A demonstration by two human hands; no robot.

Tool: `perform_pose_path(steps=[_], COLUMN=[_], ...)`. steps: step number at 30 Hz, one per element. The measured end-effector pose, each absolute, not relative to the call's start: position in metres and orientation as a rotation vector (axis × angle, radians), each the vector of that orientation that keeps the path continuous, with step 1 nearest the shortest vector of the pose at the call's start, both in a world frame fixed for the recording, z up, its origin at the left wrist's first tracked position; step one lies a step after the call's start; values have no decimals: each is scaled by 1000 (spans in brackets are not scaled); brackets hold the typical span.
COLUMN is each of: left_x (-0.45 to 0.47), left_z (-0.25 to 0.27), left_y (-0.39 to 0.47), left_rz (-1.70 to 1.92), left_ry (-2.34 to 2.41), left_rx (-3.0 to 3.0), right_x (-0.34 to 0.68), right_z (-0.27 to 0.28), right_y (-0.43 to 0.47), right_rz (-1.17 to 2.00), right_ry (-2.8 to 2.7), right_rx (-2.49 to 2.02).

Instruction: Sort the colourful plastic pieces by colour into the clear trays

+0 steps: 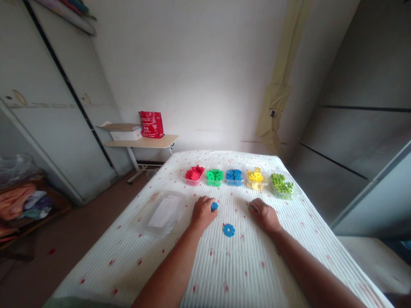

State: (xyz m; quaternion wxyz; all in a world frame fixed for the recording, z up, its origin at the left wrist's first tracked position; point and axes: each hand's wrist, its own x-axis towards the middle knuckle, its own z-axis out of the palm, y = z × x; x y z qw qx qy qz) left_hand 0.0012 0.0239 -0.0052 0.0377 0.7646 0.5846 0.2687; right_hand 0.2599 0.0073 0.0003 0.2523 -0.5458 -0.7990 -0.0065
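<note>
My left hand [204, 211] is closed on a blue snowflake disc [214, 206], which shows at its fingertips. Below and between the hands, another blue disc [229, 230] with a notched rim lies flat on the cloth. My right hand [263, 214] rests on the right with curled fingers; a sliver of green shows beneath them, mostly hidden. Beyond the hands stands a row of clear tubs: red pieces [194, 173], green discs [214, 176], blue discs [234, 176], yellow discs [255, 176] and light green pieces [282, 184].
A clear plastic lid [180, 214] with a white label lies left of my left hand. The white, red-dotted cloth [205, 278] covers the surface. Behind it at left, a small table [149, 141] carries a red bag [151, 124] and a white box [126, 134].
</note>
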Motion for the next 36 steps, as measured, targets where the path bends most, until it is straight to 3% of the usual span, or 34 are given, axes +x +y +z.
perform_pose_path(steps=[7, 18, 28, 36], left_x=[13, 83, 35, -20], left_z=[5, 85, 8, -13], left_y=[26, 118, 63, 38], left_rz=[850, 1243, 1216, 1214], left_ry=[1666, 1532, 1637, 1705], left_rx=[2148, 2169, 2079, 2005], right_x=[262, 261, 256, 215], right_z=[-6, -6, 8, 25], right_y=[9, 10, 2, -24], right_rz=[-63, -5, 119, 568], right_ry=[-2133, -2100, -2130, -2344], right_rx=[-1437, -1435, -1437, -1200])
